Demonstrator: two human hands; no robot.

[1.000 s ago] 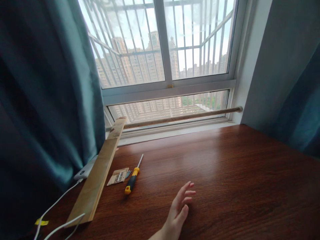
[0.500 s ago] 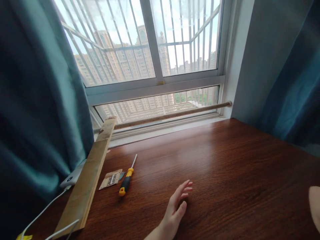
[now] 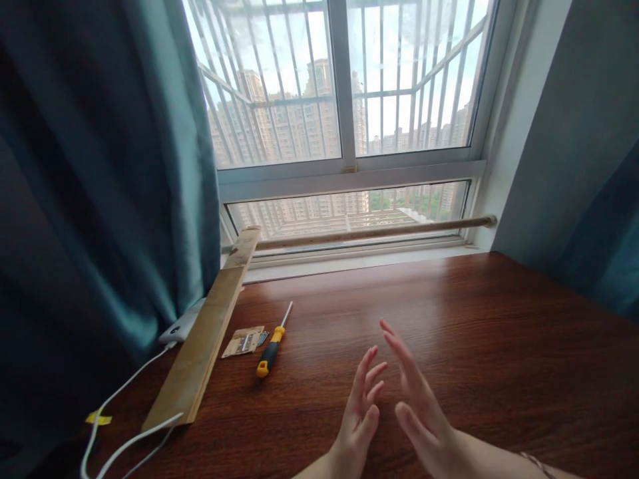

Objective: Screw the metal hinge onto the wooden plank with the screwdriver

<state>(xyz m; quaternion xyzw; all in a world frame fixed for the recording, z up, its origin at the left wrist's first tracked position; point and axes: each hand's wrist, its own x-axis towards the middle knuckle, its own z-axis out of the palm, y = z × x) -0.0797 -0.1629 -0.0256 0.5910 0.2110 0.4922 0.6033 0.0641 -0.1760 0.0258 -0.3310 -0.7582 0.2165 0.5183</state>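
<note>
My left hand (image 3: 358,412) is over the front of the dark brown wooden table (image 3: 479,332), fingers apart and holding nothing. Facing it from the right, a small gap away, is my right hand (image 3: 418,399), also open with its fingers stretched out. A yellow and black screwdriver (image 3: 270,350) lies to the left of both hands, its metal shaft pointing toward the window. Beside it are several small screws (image 3: 263,338) and a flat brown piece with a metal part on it (image 3: 244,342), whose kind I cannot make out.
A long wooden board (image 3: 207,339) lies along the left, its far end at the window rail (image 3: 374,234). Behind it sit a white device (image 3: 184,326) and a white cable (image 3: 130,382). A blue curtain (image 3: 164,199) hangs at the left; a window (image 3: 349,174) spans the back.
My right hand has come in from the right edge to beside my left hand. The view has turned left, so the table items appear further right. The screwdriver still lies in place.
</note>
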